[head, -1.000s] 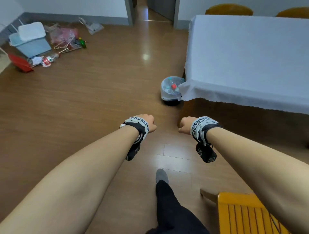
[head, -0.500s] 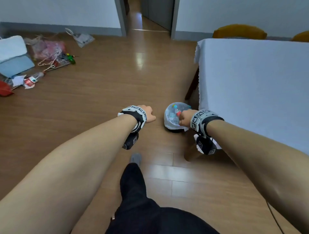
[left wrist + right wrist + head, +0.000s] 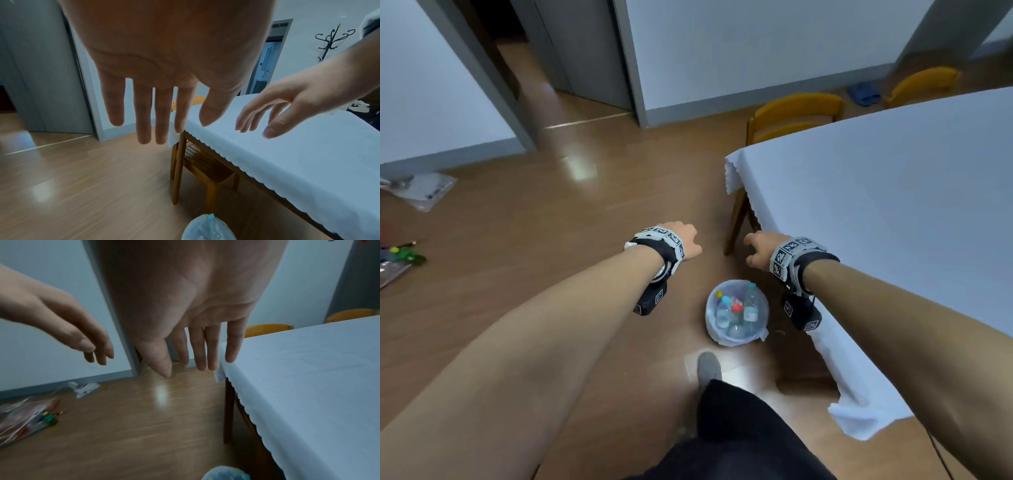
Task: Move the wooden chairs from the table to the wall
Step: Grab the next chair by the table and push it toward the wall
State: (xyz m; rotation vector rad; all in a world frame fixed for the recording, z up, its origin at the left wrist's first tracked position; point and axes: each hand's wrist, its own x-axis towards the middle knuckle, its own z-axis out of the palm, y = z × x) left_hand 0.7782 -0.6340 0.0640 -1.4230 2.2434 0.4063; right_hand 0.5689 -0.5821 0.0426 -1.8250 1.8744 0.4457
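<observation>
Two wooden chairs show at the far side of the table: the nearer chair (image 3: 796,114), with its curved yellow-orange back rail and a slat below it, is tucked in at the table's far corner; the second chair (image 3: 924,84) stands further right along the same edge, only its back rail rising above the cloth; in the left wrist view slats and legs of a wooden frame (image 3: 202,164) show under the table's near corner, though whether they belong to a chair or a shelf cannot be told. Judged by their look, the chairs are rigid solid timber, moderately heavy and not fragile, with a varnished surface that may be a little slick; the top back rail, taken with both hands, or one hand on the rail and one under the seat edge, seems the soundest hold; the legs may scrape the floor if dragged.

Both hands are empty and loosely spread; the left hand (image 3: 681,238) hangs over the wooden floor (image 3: 551,274) with straight, parted fingers, and the right hand (image 3: 758,248) is beside the table's near corner, fingers relaxed and slightly bent, holding nothing. Neither touches a chair; both chairs are well apart from the hands.

The table (image 3: 893,205) is draped in one white cloth with a scalloped hem; one small bin (image 3: 736,313), lined with a plastic bag and holding several plastic bottles, sits on the floor just beside the table, below the hands; some loose clutter (image 3: 400,255) lies at the left, near the grey-skirted wall (image 3: 722,51).
</observation>
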